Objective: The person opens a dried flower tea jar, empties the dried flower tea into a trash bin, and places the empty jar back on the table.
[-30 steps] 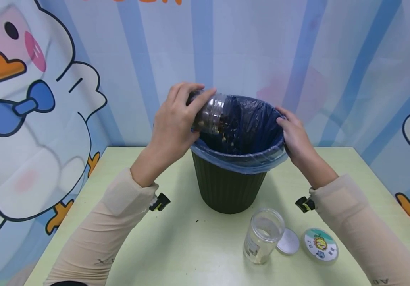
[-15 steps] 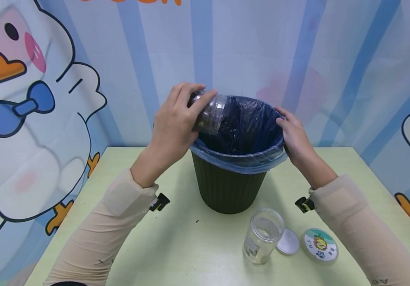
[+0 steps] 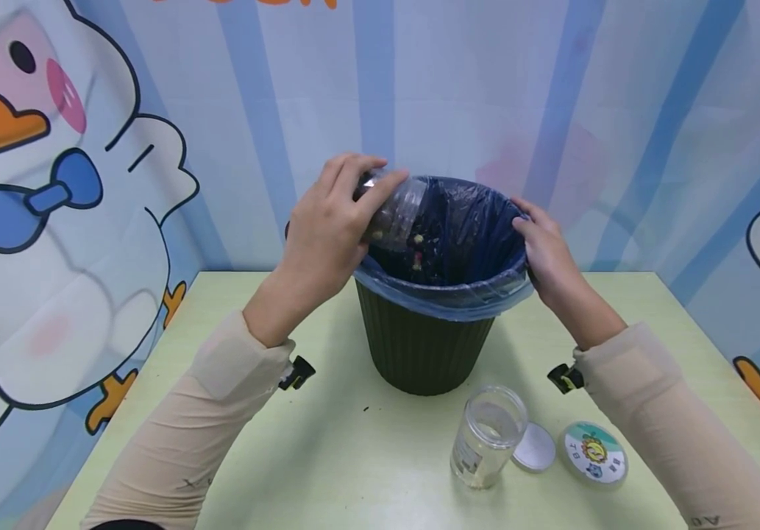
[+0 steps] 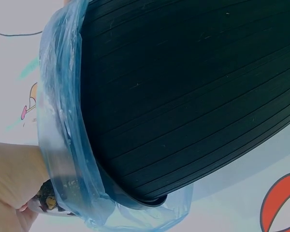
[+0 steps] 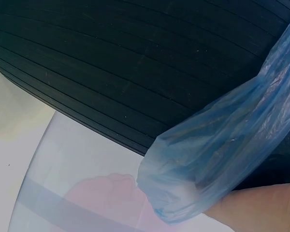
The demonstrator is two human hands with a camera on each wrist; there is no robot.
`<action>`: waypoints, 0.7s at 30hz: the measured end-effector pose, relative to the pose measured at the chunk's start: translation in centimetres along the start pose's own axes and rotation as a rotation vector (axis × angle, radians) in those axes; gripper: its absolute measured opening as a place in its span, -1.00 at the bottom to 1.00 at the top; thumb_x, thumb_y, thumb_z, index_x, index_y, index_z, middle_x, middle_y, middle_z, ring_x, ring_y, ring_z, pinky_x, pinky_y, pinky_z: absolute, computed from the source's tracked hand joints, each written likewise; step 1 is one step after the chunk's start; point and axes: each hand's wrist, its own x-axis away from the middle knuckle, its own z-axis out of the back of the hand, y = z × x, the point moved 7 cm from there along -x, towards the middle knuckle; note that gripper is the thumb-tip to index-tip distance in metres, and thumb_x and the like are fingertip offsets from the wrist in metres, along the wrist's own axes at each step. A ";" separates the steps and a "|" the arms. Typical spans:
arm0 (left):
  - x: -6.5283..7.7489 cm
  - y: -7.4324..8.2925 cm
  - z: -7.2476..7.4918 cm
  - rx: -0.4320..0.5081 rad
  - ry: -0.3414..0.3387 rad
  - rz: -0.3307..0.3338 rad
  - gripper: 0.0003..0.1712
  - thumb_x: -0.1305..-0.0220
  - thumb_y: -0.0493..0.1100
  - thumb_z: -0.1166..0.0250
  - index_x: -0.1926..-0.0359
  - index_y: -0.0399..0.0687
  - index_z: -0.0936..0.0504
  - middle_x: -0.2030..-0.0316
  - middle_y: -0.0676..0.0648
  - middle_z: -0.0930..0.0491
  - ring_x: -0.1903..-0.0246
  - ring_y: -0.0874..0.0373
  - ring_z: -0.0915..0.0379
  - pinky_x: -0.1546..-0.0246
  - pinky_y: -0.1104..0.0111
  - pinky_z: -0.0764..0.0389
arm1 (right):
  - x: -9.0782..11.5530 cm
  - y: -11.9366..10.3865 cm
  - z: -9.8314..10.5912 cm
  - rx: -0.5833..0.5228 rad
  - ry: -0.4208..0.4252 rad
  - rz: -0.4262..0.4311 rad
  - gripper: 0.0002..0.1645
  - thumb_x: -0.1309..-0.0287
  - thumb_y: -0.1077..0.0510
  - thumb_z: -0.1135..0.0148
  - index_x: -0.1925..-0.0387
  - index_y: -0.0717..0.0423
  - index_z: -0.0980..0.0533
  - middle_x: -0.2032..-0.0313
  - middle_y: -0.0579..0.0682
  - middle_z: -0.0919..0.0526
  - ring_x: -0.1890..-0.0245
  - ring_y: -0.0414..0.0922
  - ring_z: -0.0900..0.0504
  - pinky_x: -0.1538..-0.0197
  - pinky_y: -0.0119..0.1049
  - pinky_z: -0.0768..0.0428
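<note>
My left hand (image 3: 327, 228) grips a clear jar (image 3: 401, 213), tilted with its mouth over the bin. Small bits, some pale and one reddish, show below the mouth. The black ribbed bin (image 3: 427, 350) stands upright on the table, lined with a blue plastic bag (image 3: 449, 303) folded over its rim. On the rim's right side, my right hand (image 3: 545, 250) holds the bin and bag edge, thumb over the top. In the left wrist view, dark and yellowish pieces show in the jar (image 4: 49, 199) beside the bag. The bag hides part of my right hand (image 5: 261, 205) in its wrist view.
In front of the bin, an uncapped clear jar (image 3: 485, 442) stands upright on the pale green table (image 3: 287, 456). Right of it lie a plain whitish disc (image 3: 535, 447) and a round printed lid (image 3: 594, 453). A cartoon backdrop (image 3: 287, 88) hangs behind.
The jar in my left hand has shifted slightly right over the bin. Different bits show below its mouth. My right hand and the bin stay put.
</note>
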 end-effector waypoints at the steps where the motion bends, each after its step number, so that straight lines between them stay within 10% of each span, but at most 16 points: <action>1: 0.0 0.0 0.0 -0.001 0.004 -0.005 -0.16 0.00 -0.57 -0.37 -0.33 0.02 -0.51 -0.26 -0.19 -0.40 -0.33 -0.10 -0.22 0.40 0.09 -0.60 | 0.0 0.0 0.0 -0.001 0.001 0.000 -0.37 -0.59 0.12 0.41 -0.59 0.08 0.10 -0.57 0.07 0.19 -0.52 0.00 0.07 -0.48 -0.13 -0.02; 21: -0.6 0.9 0.2 -0.086 0.099 -0.128 -0.42 -0.36 -0.56 -0.01 -0.25 -0.03 -0.58 -0.17 -0.24 -0.47 -0.25 -0.13 -0.32 0.03 0.11 -0.60 | 0.0 0.0 0.0 -0.015 0.003 0.007 -0.37 -0.59 0.13 0.41 -0.58 0.10 0.10 -0.57 0.08 0.19 -0.52 0.00 0.09 -0.48 -0.15 -0.01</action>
